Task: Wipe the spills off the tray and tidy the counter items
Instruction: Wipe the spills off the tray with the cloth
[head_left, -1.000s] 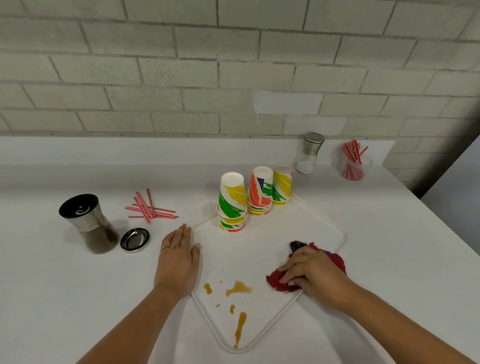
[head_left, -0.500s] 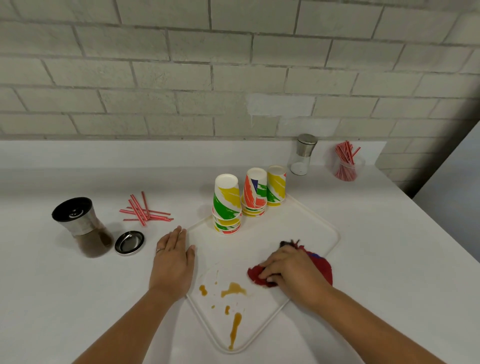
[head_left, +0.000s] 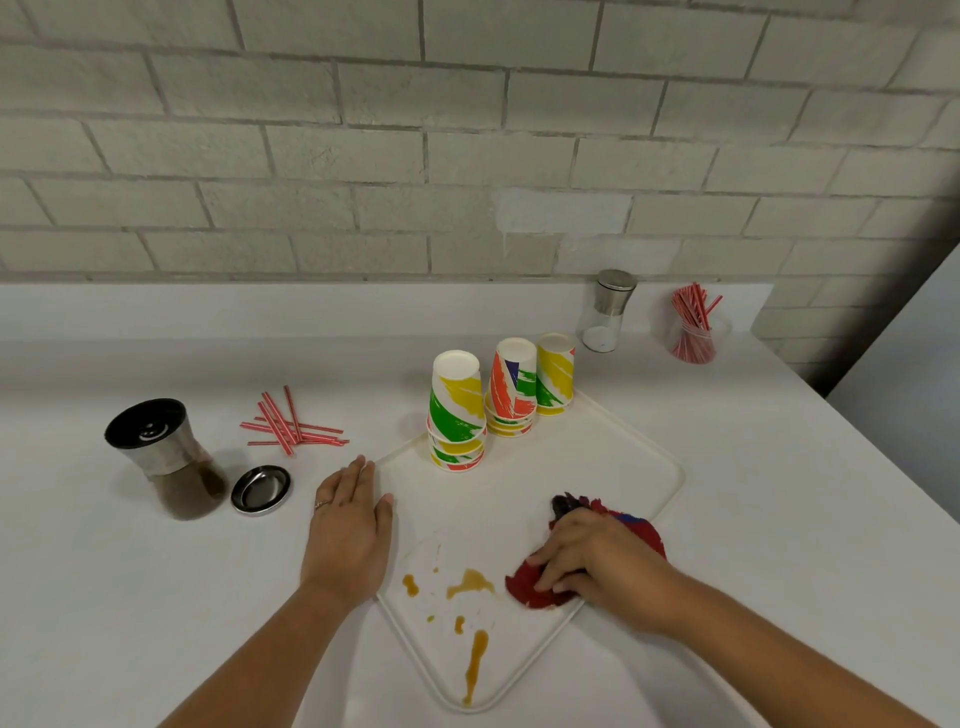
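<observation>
A white tray (head_left: 613, 457) lies cornerwise on the white counter. Brown spills (head_left: 470, 582) mark its near corner, with a long streak (head_left: 475, 662) toward the tip. My right hand (head_left: 597, 558) presses a red cloth (head_left: 535, 590) onto the tray just right of the spills. My left hand (head_left: 345, 525) lies flat, fingers spread, on the counter against the tray's left edge. Three stacks of upside-down colourful paper cups (head_left: 457, 415) stand at the tray's far corner.
At the left stand an open grinder jar of brown powder (head_left: 166, 460), its metal lid (head_left: 260, 489) and loose red straws (head_left: 285, 426). A salt shaker (head_left: 607, 312) and a glass of straws (head_left: 693, 325) stand by the back wall. The counter's edge runs along the right.
My right hand has slid the red cloth left along the tray, closer to the brown spills. My left hand has stayed at the tray's edge.
</observation>
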